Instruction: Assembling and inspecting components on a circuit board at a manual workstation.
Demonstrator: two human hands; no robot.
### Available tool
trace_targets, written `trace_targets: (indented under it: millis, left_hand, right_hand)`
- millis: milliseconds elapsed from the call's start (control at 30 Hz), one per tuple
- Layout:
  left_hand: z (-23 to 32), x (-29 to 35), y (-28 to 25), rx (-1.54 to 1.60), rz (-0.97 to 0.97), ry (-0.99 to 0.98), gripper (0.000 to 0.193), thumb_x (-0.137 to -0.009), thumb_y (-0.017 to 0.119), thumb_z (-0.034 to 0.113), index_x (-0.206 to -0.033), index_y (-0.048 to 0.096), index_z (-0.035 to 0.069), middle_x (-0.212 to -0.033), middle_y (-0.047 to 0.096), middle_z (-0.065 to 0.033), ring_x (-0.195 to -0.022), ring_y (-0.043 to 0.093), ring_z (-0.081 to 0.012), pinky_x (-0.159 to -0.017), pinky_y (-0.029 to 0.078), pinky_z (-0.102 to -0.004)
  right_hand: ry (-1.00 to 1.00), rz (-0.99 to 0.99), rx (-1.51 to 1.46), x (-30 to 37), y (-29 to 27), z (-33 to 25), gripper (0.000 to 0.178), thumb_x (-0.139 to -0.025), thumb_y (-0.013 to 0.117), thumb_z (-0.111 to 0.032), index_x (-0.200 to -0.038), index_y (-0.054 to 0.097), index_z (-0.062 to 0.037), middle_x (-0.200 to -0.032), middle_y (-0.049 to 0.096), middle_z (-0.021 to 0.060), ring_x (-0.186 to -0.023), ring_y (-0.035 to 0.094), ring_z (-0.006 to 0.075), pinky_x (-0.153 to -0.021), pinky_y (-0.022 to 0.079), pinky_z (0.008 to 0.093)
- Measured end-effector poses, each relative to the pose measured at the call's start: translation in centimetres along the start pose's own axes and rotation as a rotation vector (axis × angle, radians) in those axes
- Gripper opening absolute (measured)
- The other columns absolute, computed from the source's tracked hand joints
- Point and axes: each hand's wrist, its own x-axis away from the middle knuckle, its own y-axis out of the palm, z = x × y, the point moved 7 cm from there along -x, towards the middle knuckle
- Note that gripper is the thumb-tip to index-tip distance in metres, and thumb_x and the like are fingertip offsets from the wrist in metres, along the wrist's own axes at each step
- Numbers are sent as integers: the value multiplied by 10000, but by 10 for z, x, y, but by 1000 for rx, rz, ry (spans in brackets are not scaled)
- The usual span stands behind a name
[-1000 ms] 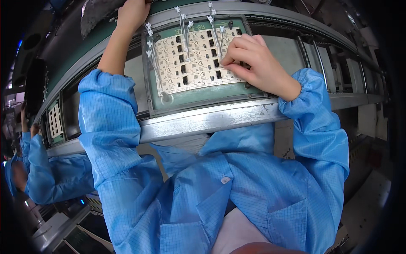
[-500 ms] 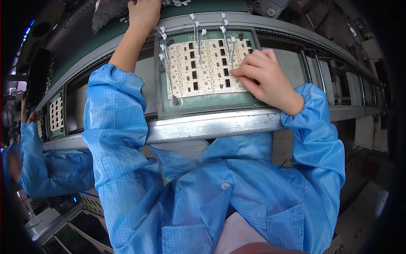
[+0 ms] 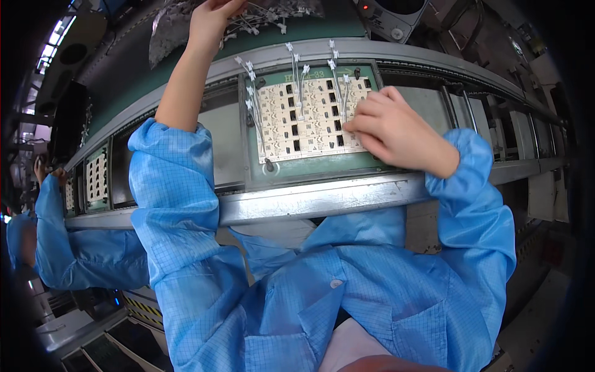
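A cream circuit board panel (image 3: 313, 133) with rows of black components lies in a green carrier (image 3: 310, 170). Several white wire leads (image 3: 302, 93) rise from it, their white connectors pointing to the far side. At the panel's right part my right hand (image 3: 396, 133) is closed, its thumb and fingers pinched at the lower end of a white wire lead (image 3: 341, 93). My left hand (image 3: 214, 22) reaches past the far rail, fingers curled beside a heap of loose white leads (image 3: 263, 17). The frame's upper edge crowds its fingertips, and what they hold is unclear.
A metal rail (image 3: 322, 197) runs along the near side of the conveyor, with a far rail (image 3: 353, 46) behind. A clear plastic bag (image 3: 168, 31) lies past it. Leftward, another person's blue sleeve (image 3: 52, 211) is near a second carrier with a board (image 3: 97, 180).
The whole view has shifted, so the board sits slightly lower and to the right. My left hand's fingers now show over the lead heap. My right hand stays at the same lead.
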Motion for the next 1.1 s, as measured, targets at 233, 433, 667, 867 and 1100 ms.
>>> trace_targets:
  millis: [233,433,667,867,1100]
  left_hand:
    - [11,8,-6,-455,-83,267,344,-887,731,169,-1221,715,88,-974,765,-74,-943,718,-171,-819,538,-301]
    - [32,13,33,-623,-188,430,321,-892,672,131,-1207,712,86,-1087,721,-130,-984,710,-271,-903,556,-384]
    - [18,-18,81,-898,-229,563,295,-896,650,291,-1156,741,185,-1129,721,-135,-1053,695,-346,-946,526,-517]
    - [26,-11,129,-1388,-227,545,326,-926,688,266,-1230,729,155,-1112,752,-103,-1063,718,-277,-893,562,-432]
    - [-7,-31,121,-1141,-164,634,128,-841,646,144,-900,718,57,-920,733,-186,-921,704,-403,-804,552,-517]
  right_hand:
    - [71,111,79,-80,-32,52,165,-929,605,-138,-1033,715,-73,-935,669,67,-986,647,246,-894,457,408]
    - [414,158,420,-103,14,209,196,-933,596,-153,-1080,718,-107,-1103,687,61,-1131,642,258,-930,476,472]
    - [296,149,528,-110,30,192,181,-936,613,-180,-1090,700,-143,-1041,668,32,-1071,634,242,-912,448,481]
    - [267,213,530,-102,12,179,108,-923,620,-133,-1009,648,-74,-961,665,69,-975,647,265,-871,489,458]
    - [184,325,397,-100,16,177,137,-873,638,-178,-899,632,-44,-938,672,133,-987,649,340,-833,479,551]
